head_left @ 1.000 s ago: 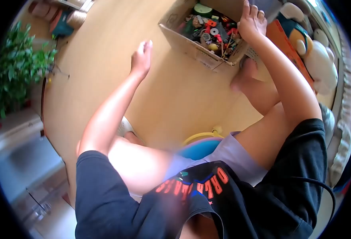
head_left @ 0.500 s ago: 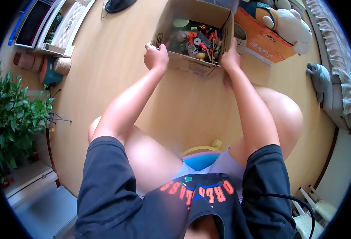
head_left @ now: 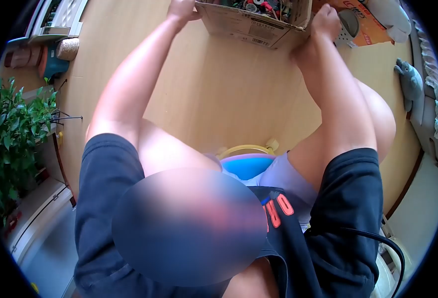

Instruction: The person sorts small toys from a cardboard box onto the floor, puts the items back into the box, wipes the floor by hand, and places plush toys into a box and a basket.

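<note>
A cardboard box (head_left: pixel 248 27), cut off by the top edge of the view, stands on the wooden floor. Small mixed pieces (head_left: pixel 263 7), red, white and black among them, fill it. Just off the box's left front corner is my left hand (head_left: pixel 181 9), a finger reaching toward the cardboard; the top of this hand is partly out of view. To the right of the box, apart from its side, I see my right hand (head_left: pixel 326 22) with loosely bent fingers and nothing visible in it. My foot (head_left: pixel 306 52) is close to the box's right front corner.
A holed light container (head_left: pixel 347 27) and an orange printed box (head_left: pixel 370 25) stand at the upper right, near a grey plush toy (head_left: pixel 410 82). Leafy plants (head_left: pixel 17 144) are on the left. Beneath me is a blue seat (head_left: pixel 246 166) with a yellow ring (head_left: pixel 246 149).
Both hands have moved outward from the sides of the box, letting go of it. The view has shifted, so the box now appears higher and farther right.
</note>
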`<state>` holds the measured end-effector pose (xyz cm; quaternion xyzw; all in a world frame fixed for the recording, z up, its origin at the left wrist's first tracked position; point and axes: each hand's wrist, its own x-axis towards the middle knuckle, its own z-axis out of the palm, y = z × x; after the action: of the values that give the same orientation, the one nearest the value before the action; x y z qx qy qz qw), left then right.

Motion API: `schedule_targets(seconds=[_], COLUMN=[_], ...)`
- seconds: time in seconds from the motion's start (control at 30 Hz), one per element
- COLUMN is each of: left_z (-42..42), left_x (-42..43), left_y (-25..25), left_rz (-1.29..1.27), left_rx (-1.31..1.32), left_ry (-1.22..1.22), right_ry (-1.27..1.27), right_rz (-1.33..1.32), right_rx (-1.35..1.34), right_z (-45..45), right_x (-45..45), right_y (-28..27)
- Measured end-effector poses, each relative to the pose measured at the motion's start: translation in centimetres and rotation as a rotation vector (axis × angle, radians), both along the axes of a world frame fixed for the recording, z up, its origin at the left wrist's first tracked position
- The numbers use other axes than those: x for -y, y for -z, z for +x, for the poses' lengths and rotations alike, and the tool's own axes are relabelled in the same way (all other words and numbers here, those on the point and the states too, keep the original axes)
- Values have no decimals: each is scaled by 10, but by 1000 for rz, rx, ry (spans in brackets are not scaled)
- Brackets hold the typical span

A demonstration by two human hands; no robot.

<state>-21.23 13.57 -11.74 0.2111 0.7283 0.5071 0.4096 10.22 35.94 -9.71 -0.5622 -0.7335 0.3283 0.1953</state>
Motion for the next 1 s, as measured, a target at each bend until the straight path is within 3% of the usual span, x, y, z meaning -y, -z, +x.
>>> schedule_targets(seconds=[0.03,0.1,0.23,0.27,0.37,0.43,0.47,0.57,0.6,0.7,0.83,0.97,1.0], left_z=[-8,-35,-91,-67,-54,-54,-48,-13,-7,20,70,108,110], left_x=[-1,2,31,50,140,207,233,262,273,306,345,377,389], left_y=[3,-16,-40,-36,10,40,49,80,91,142,188,180,184], left_rz=[-15,-113,-158,-132,-337,-482,-516,-592,-580,-424,-257,-386,-410], left_rx=[51,-7,70,-227,-159,-111,-50,106,127,116,16,-39,-64], left_ry=[41,263,394,214,290,402,337,101,39,-233,-732,-610,-499], right_ry=[268,245,-193,-294,-395,-475,-510,-145,-28,394,-8,-415,-644], right_rz=[306,321,366,327,575,557,555,494,456,504,466,266,-2], right_rx=[-49,-75,201,271,231,328,383,598,546,671,281,-4,-160], right_z=[-5,14,46,49,108,124,128,132,117,51,-54,-130,-145], right_x=[38,47,102,116,128,146,157,158,170,202,260,366,390], right_y=[0,47,114,135,228,234,233,255,265,315,278,281,275])
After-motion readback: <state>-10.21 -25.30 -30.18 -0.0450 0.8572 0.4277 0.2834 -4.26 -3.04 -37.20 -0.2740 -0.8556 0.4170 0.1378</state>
